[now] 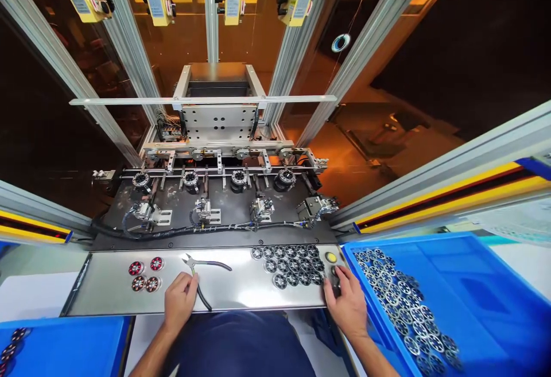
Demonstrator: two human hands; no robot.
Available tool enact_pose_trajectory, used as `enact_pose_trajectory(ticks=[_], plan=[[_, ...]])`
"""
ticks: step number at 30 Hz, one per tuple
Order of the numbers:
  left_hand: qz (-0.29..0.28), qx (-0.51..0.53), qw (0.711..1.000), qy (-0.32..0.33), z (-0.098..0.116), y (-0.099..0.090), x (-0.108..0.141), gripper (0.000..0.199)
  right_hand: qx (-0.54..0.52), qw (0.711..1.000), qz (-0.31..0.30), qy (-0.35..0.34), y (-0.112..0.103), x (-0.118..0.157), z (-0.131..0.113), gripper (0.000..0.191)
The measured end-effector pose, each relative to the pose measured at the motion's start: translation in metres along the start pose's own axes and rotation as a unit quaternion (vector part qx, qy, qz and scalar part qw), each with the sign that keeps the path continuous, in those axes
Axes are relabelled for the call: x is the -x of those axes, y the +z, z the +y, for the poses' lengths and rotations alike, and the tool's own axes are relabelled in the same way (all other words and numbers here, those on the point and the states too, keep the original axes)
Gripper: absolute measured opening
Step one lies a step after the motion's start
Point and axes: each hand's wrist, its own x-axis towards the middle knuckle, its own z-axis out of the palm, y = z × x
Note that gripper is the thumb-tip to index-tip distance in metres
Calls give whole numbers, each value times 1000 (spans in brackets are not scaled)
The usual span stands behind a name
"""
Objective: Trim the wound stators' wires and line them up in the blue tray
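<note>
My left hand [181, 302] is closed on the steel work ledge, its fingertips over one handle of the diagonal cutters [210, 263]. The cutters lie with their handles spread. To the left are several round motor stators [152, 284] with red-copper windings. My right hand [348, 303] rests at the ledge's right end, thumb and index finger apart around a dark round part [336, 280], half hidden, whose kind I cannot make out. Beside its thumb sit rows of bare stators [305, 265]. A yellow button [330, 257] shows just beyond the fingers.
A winding machine stands behind, with several stators [239, 180] on its spindles. On the right, a blue bin [473, 285] contains many bare stators; another blue bin [81, 342] at lower left holds wound ones. Yellow light curtains [430, 196] and aluminium posts flank the opening.
</note>
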Motion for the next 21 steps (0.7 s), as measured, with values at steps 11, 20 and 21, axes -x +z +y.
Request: enact_pose_trajectory(ticks=[11, 20, 21], plan=[[-1, -17, 1000, -4, 4, 0, 1, 38, -5, 1000, 5, -6, -5, -2, -3, 53], [-12, -33, 999, -15, -1, 5, 10, 25, -3, 1000, 12, -11, -8, -1, -3, 59], [-14, -33, 999, -17, -2, 6, 11, 24, -1, 1000, 13, -12, -8, -1, -3, 60]])
